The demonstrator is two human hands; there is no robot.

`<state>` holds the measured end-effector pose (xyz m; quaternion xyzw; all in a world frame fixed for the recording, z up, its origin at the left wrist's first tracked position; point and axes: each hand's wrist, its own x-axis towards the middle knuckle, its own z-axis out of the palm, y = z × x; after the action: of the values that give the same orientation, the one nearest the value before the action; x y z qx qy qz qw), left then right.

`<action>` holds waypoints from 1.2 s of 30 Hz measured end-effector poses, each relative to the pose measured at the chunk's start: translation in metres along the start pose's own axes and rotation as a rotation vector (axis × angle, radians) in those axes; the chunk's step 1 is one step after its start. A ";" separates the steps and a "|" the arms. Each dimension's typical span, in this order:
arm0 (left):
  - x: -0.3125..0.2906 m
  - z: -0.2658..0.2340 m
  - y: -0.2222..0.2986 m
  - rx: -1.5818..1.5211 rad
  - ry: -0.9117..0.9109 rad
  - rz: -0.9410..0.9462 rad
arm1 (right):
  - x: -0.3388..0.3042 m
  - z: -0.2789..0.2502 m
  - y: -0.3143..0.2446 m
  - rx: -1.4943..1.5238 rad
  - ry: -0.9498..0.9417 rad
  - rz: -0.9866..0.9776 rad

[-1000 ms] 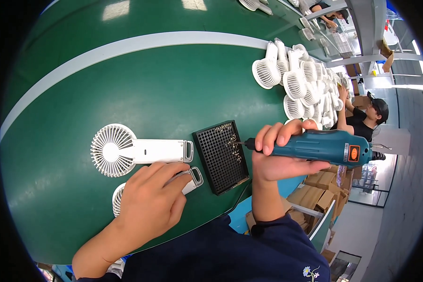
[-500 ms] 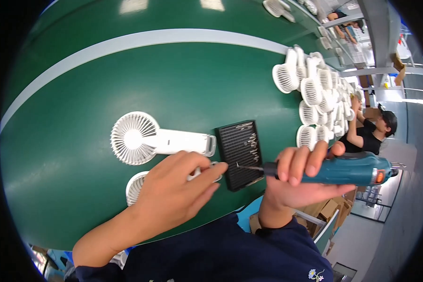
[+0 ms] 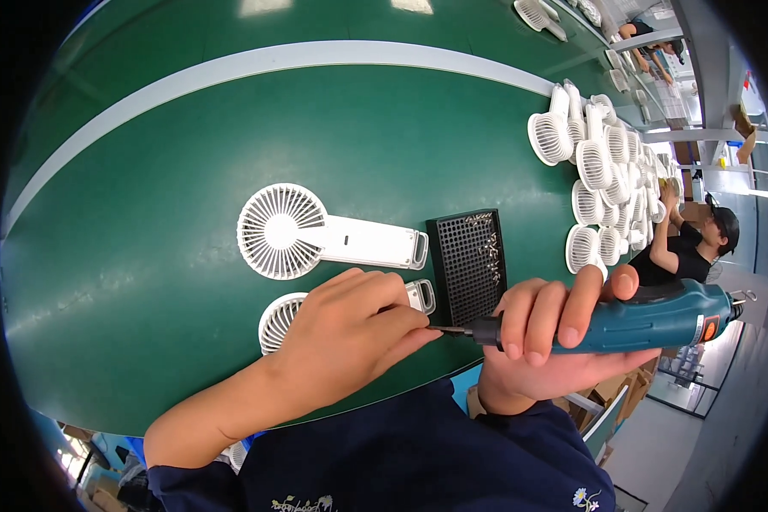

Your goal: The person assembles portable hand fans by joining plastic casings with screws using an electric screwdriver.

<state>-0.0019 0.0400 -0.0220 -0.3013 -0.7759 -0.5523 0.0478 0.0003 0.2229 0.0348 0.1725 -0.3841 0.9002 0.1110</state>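
My right hand (image 3: 542, 341) is wrapped around a teal and black electric screwdriver (image 3: 648, 320), held level with its thin bit pointing left. The bit's tip meets the pinched thumb and forefinger of my left hand (image 3: 350, 328); whatever is between them is too small to make out. A white handheld fan (image 3: 282, 230) lies on the table just beyond my left hand, its handle pointing right. Partly hidden beneath that hand is a second white fan (image 3: 280, 322). Right of both handles sits a black perforated screw tray (image 3: 461, 256) with small screws scattered along its right side.
Many white fans (image 3: 593, 162) are heaped along the right side of the green table (image 3: 171, 154). A pale curved strip (image 3: 316, 55) crosses its far part. At the right, a person in a black cap (image 3: 687, 247) works by the pile. Cardboard boxes (image 3: 610, 388) stand below the table edge.
The screwdriver bit has come from over the screw tray to the fingertips of my left hand. The whole view has shifted, so the fans and tray appear further right.
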 end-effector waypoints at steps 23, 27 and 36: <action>0.006 -0.004 0.003 -0.067 0.014 -0.110 | -0.018 -0.006 0.011 -0.211 -0.140 -0.062; 0.006 -0.005 0.003 -0.068 0.011 -0.130 | -0.020 -0.011 0.016 -0.237 -0.160 -0.027; 0.006 -0.005 0.001 -0.064 0.014 -0.131 | -0.028 -0.009 0.023 -0.269 -0.156 -0.107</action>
<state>-0.0072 0.0383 -0.0167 -0.2473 -0.7755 -0.5809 0.0071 0.0159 0.2120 0.0028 0.2456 -0.4987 0.8175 0.1507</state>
